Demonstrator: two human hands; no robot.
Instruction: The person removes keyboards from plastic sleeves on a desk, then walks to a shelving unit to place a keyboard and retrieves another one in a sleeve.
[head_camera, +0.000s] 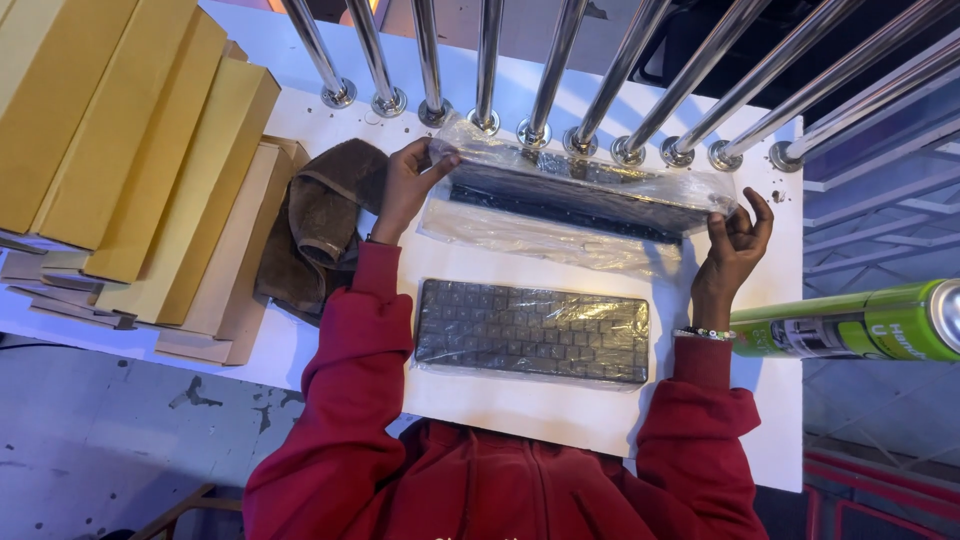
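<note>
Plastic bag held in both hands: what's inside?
The bag holds a dark keyboard, seen edge-on with the left hand and right hand at its ends. Glare on the plastic hides its keys and far side.

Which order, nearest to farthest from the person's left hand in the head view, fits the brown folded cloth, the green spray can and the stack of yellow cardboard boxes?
From the left hand:
1. Brown folded cloth, right beside the hand, on the white table.
2. Stack of yellow cardboard boxes, beyond the cloth at the table's left end.
3. Green spray can, far across, past the right hand.
</note>
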